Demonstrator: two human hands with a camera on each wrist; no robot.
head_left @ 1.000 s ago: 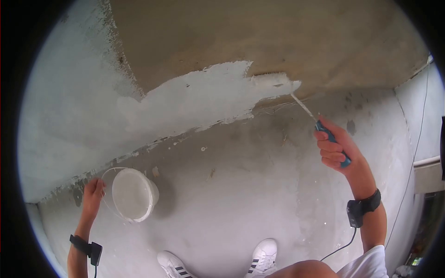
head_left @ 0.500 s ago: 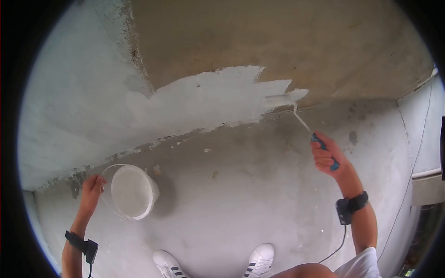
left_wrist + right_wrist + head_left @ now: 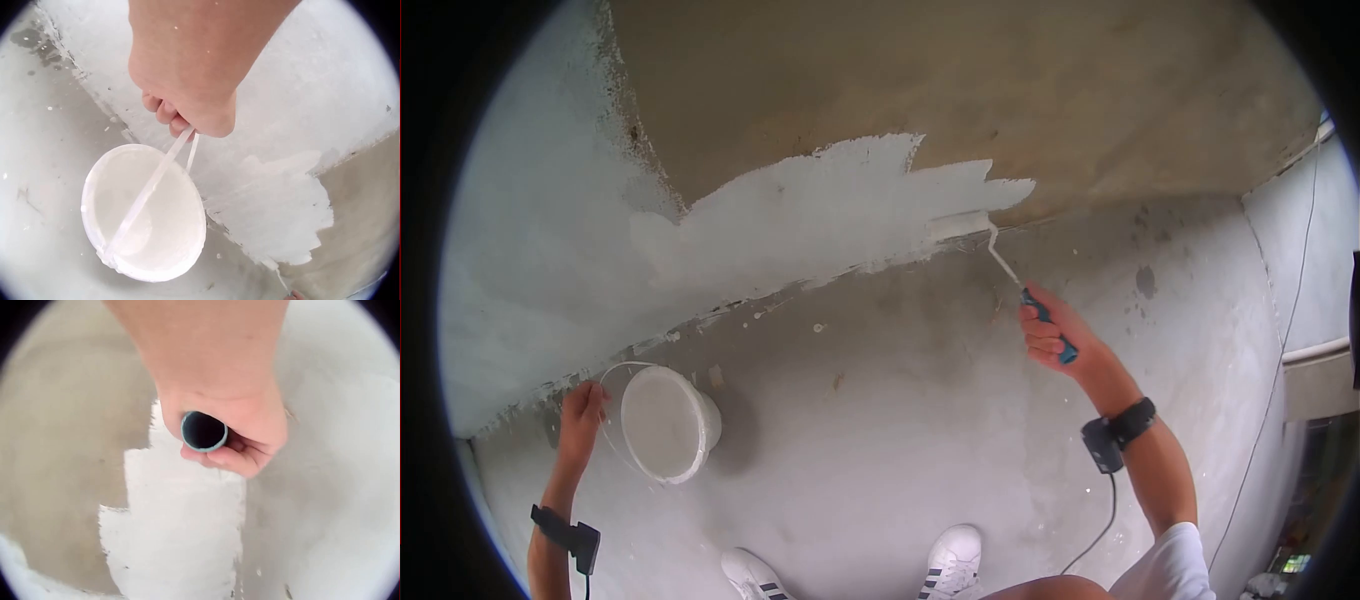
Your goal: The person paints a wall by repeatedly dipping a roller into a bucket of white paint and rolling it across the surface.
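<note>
My right hand (image 3: 1055, 332) grips the blue-green handle (image 3: 1040, 308) of a paint roller; its white roller head (image 3: 960, 226) lies on the white-painted strip low on the wall. From the right wrist view, the hand (image 3: 231, 425) is curled round the handle, whose hollow end (image 3: 204, 432) faces the camera. At the left, my left hand (image 3: 581, 412) holds the thin handle of a white bucket (image 3: 664, 424). The left wrist view has the fingers of that hand (image 3: 187, 106) closed on the bucket's strap handle (image 3: 147, 195), with pale paint inside the bucket (image 3: 201, 212).
Bare brown wall (image 3: 960, 80) rises above the jagged paint edge, with pale painted wall (image 3: 540, 240) at the left. Grey floor (image 3: 880, 420) with white drips spreads below. White shoes (image 3: 953, 562) stand at the bottom, and a thin cable (image 3: 1293, 300) hangs at the right.
The roller head has moved left and down along the painted strip, with my right hand following. Behind it a pointed white paint edge shows. The left hand keeps hold of the bucket handle.
</note>
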